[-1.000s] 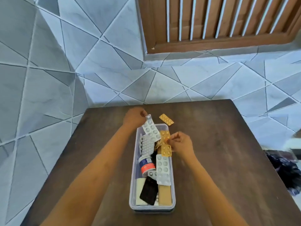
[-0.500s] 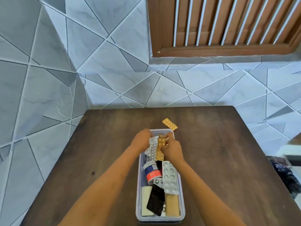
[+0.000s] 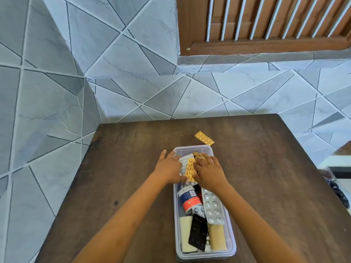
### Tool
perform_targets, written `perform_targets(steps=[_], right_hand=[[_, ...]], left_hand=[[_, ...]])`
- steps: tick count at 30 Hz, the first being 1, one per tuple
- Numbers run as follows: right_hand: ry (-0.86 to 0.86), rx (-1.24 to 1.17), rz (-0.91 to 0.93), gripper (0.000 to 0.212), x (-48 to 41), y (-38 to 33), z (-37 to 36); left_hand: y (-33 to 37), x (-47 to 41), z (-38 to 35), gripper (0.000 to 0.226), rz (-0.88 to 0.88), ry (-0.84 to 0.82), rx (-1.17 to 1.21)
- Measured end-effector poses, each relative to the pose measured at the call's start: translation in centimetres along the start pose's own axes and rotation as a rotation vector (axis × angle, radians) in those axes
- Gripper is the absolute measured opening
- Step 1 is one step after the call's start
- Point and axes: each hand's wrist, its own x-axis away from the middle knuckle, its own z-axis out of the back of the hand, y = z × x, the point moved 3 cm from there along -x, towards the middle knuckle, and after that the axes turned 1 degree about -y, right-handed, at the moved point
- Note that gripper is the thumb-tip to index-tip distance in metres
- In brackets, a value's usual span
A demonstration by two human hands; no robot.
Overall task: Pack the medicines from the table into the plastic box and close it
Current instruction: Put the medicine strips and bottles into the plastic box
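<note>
One orange blister strip [image 3: 204, 138] lies loose on the table [image 3: 266, 168], just beyond the plastic box [image 3: 232, 242], past the right hand [image 3: 209, 170] and slightly to its right, long axis diagonal. That hand is nearer. Both it and the left hand [image 3: 168, 167] lie flat, fingers spread, pressing blister packs [image 3: 190, 168] down into the box, gripping nothing.

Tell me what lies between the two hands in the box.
In the head view, an orange blister strip lies between the left hand and right hand, over a silver strip.
</note>
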Motion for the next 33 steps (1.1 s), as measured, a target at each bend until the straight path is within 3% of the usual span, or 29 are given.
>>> perform_targets(steps=[4, 8, 10, 13, 17, 20, 24, 30, 33], right_hand=[[-0.046, 0.05, -0.01, 0.057, 0.6, 0.0, 0.0], [0.02, -0.067, -0.001, 0.054, 0.4, -0.2, 0.3], [0.167, -0.192, 0.017, 0.048, 0.4, 0.4, 0.8], [0.392, -0.376, -0.068, 0.043, 0.0, 2.3, 1.9], [0.43, -0.508, -0.21, 0.033, -1.9, 5.9, 2.3], [0.355, -0.56, -0.215, 0.037, -3.2, 7.3, 1.9], [0.297, -0.541, -0.086, 0.044, -3.7, 7.4, 0.5], [0.365, -0.747, -0.15, 0.048, -3.4, 7.2, -0.8], [0.401, -0.775, -0.126, 0.052, -3.4, 7.2, -0.9]], left_hand=[[-0.2, -0.1, -0.5, 0.079, -0.036, -0.023, -0.068], [-0.3, -0.4, -0.4, 0.073, -0.065, -0.024, -0.037], [-0.7, -0.5, 0.7, 0.062, -0.076, 0.002, 0.108], [-2.3, -1.6, 2.8, 0.042, -0.029, 0.201, 0.417], [-3.3, -5.2, 4.3, 0.03, 0.05, 0.319, 0.618], [-2.9, -9.1, 4.7, 0.026, 0.05, 0.305, 0.608], [-1.7, -14.6, 5.0, 0.029, 0.017, 0.26, 0.517], [0.8, -19.9, 5.4, 0.051, -0.172, 0.091, 0.27], [1.6, -21.1, 4.7, 0.056, -0.194, 0.025, 0.267]])
